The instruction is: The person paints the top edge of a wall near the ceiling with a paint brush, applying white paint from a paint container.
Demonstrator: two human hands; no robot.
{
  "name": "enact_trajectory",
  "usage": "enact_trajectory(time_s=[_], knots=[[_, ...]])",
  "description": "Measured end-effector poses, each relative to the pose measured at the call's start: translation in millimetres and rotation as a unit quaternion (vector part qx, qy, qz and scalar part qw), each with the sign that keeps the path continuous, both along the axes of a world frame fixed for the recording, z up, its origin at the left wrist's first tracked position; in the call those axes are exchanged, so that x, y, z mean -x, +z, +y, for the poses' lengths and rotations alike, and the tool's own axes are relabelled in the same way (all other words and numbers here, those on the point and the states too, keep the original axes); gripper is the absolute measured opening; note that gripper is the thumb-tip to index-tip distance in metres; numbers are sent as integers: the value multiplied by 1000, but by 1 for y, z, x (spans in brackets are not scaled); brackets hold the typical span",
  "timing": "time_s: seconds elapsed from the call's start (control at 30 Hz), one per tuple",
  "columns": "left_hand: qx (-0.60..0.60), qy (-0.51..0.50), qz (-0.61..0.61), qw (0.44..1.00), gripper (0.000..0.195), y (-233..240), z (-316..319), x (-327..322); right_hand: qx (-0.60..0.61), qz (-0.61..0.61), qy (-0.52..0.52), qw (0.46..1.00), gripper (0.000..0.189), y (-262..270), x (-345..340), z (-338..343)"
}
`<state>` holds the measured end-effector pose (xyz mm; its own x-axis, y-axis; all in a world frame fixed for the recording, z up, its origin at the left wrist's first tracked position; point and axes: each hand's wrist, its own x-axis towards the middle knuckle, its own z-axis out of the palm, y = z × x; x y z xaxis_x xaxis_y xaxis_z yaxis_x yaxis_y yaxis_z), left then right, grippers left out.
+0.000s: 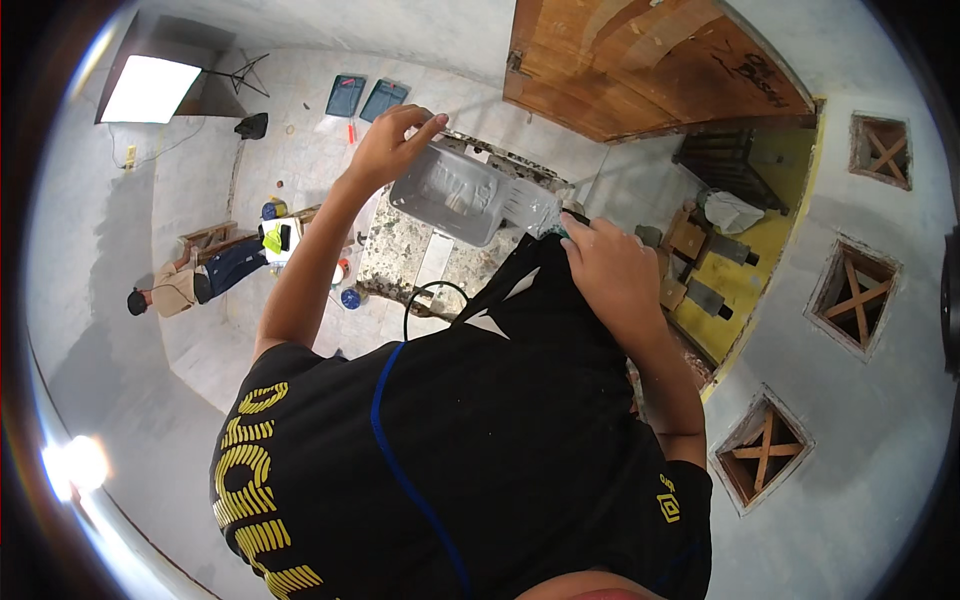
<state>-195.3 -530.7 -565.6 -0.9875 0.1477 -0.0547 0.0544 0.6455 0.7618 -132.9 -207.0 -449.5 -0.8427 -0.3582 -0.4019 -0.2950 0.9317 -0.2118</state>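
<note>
A grey plastic paint tray [450, 193] with whitish residue inside is tilted above a speckled, paint-spattered board [397, 240]. My left hand [397, 142] grips the tray's far left rim, thumb over the edge. In my right hand [611, 262] is the handle of a wide, flat tool with a pale, smeared head [534, 208], perhaps a paint brush or scraper; its exact kind cannot be told. That head is at the tray's right end. Black cloth of the shirt hangs just below my right hand.
Two dark green paint trays [346, 96] lie on the floor beyond. A co-worker [180, 289] is at the left by a wooden bench [206, 241]. Blue cans [350, 298] stand nearby. A wooden door [637, 67] is ahead; cardboard boxes [686, 236] lie on the yellow floor at right.
</note>
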Motion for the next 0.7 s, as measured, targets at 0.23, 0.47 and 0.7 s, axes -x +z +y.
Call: enact_trajectory(time_s=[0.23, 0.47, 0.7], knots=[[5, 21, -4, 1000, 44, -1, -2, 5, 49, 73, -70, 994, 34, -6, 9, 17], [9, 20, 14, 1000, 41, -5, -5, 9, 236, -103, -83, 963, 27, -11, 39, 34], [-28, -21, 27, 999, 39, 1, 13, 16, 243, -327, -82, 910, 39, -54, 54, 41]])
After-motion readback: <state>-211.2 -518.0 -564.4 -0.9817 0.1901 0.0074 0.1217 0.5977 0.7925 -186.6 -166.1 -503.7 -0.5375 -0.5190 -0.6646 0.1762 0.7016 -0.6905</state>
